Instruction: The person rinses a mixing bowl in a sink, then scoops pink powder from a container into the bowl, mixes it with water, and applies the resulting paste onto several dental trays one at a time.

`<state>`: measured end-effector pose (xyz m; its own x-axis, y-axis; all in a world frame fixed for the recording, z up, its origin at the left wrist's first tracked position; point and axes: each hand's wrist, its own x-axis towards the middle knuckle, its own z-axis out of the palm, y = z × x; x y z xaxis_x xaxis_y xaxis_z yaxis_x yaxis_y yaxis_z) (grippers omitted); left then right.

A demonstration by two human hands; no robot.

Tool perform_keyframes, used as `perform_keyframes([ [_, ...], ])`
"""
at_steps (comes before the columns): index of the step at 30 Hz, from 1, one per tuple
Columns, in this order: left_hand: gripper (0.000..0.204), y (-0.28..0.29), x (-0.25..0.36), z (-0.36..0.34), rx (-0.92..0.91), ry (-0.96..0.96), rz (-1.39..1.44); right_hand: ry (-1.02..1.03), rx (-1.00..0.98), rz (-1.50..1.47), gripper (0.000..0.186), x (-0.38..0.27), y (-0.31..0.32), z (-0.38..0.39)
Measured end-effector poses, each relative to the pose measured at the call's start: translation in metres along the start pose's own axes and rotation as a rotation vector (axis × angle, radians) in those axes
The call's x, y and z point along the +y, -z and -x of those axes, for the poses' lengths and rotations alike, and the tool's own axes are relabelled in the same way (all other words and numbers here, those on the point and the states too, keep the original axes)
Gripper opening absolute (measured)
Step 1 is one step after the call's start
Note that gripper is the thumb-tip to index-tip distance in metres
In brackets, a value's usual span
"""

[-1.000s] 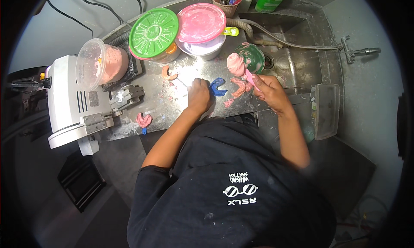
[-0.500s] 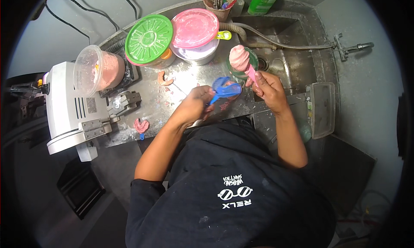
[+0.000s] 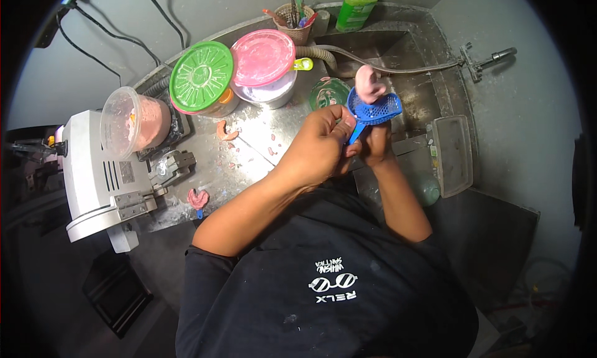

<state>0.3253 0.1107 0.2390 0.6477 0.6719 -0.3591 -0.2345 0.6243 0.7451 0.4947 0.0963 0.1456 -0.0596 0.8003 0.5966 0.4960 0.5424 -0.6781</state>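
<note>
My left hand (image 3: 322, 148) grips a blue perforated horseshoe tray (image 3: 379, 109) by its handle, just right of centre. My right hand (image 3: 376, 148) is behind the tray, closed on the pink spatula, whose handle is now hidden; its lump of soft pink paste (image 3: 367, 83) stands just over the tray. Left of that, a green bowl (image 3: 323, 97) smeared with pink sits at the sink's edge. An orange horseshoe piece (image 3: 225, 131) and pink scraps lie on the steel counter (image 3: 242, 171), with a pink-filled tray (image 3: 198, 199) near the front edge.
A white machine (image 3: 90, 171) and tub of pink powder (image 3: 151, 126) stand left. Lidded tubs (image 3: 202, 72), a pot of tools (image 3: 292, 19) and green bottle (image 3: 354, 13) line the back. The sink (image 3: 410, 84), hose and long plastic container (image 3: 454, 156) are right.
My left hand picked up the blue tray from the counter and moved it up and right. The spatula's paste now sits above the tray, with my right hand mostly hidden behind.
</note>
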Motion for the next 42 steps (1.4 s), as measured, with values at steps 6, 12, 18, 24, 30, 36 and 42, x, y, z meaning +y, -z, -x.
perform_keyframes([
  [6,0.018,-0.001,-0.003,-0.007,0.066,-0.184,-0.261,0.075,0.056,0.357,0.030,0.019,-0.013,0.008],
  [12,0.014,0.019,-0.008,-0.011,0.151,-0.382,-0.308,-0.148,0.075,0.326,0.020,0.015,-0.011,0.027],
  [18,0.017,0.078,-0.040,-0.013,0.163,-0.244,-0.440,-0.664,-0.164,0.526,0.030,0.021,0.010,0.027],
  [24,0.020,0.127,-0.108,-0.029,0.238,-0.189,-0.524,-0.746,0.178,0.374,0.024,0.029,0.011,0.053],
  [30,0.021,0.150,-0.161,-0.057,0.352,-0.182,-0.607,-1.376,0.424,-0.436,0.015,0.038,-0.044,0.115],
  [36,0.021,0.155,-0.163,-0.069,0.345,-0.159,-0.439,-1.379,0.135,-0.461,0.015,0.062,-0.028,0.120],
  [42,0.023,0.138,-0.157,-0.063,0.352,-0.035,-0.274,-1.349,0.186,-0.425,0.023,0.061,-0.067,0.117],
])
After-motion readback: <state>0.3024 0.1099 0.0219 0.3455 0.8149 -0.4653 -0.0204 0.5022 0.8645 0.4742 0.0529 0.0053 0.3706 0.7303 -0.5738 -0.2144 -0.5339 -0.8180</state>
